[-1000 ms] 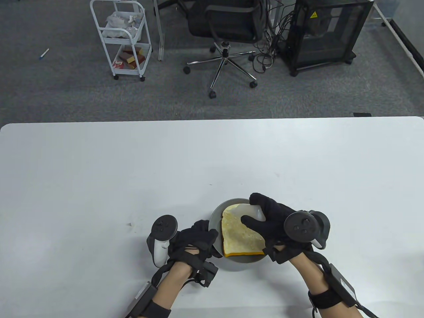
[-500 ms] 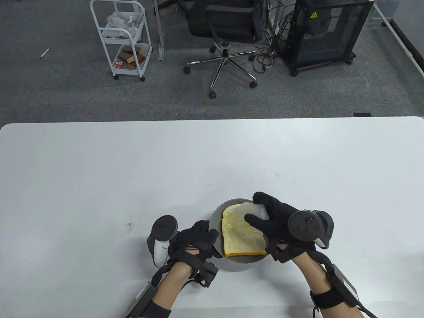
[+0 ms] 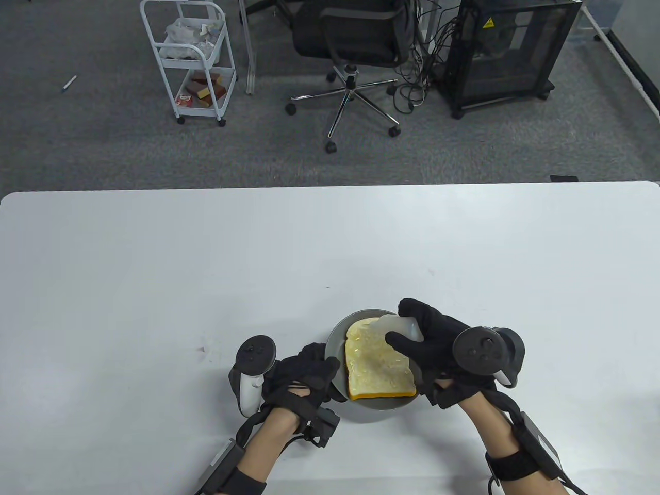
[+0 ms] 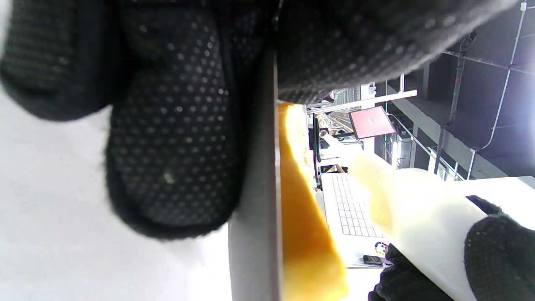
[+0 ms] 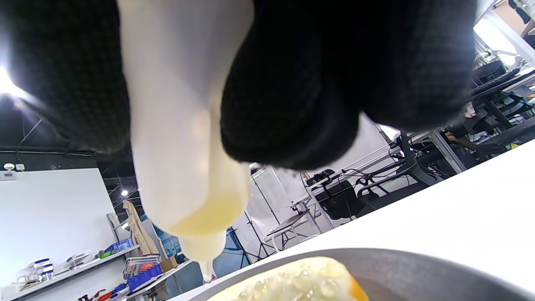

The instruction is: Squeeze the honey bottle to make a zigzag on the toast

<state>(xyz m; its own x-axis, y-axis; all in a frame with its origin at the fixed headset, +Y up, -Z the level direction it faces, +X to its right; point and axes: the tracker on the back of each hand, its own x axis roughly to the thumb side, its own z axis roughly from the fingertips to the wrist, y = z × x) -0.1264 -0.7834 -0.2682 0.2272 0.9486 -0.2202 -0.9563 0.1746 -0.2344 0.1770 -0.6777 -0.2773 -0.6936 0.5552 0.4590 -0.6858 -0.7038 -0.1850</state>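
Observation:
A slice of toast (image 3: 375, 368) with glossy honey lines lies on a grey plate (image 3: 337, 330) near the table's front edge. My right hand (image 3: 438, 345) grips a translucent white honey bottle (image 3: 399, 327), tilted with its nozzle down over the toast's far right corner. The right wrist view shows the bottle (image 5: 184, 125) with yellow honey at its neck, nozzle just above the toast (image 5: 292, 282). My left hand (image 3: 304, 376) holds the plate's left rim; its fingers (image 4: 175, 138) clasp the rim (image 4: 255, 234) in the left wrist view, where the bottle (image 4: 413, 217) also shows.
The white table (image 3: 206, 258) stretches wide behind and to both sides of the plate. Beyond its far edge stand a white cart (image 3: 191, 56), an office chair (image 3: 356, 46) and a black cabinet (image 3: 508, 51) on the floor.
My right hand with the bottle has shifted slightly right and away across the toast, uncovering more of the slice with honey on it. The left hand and plate have not moved.

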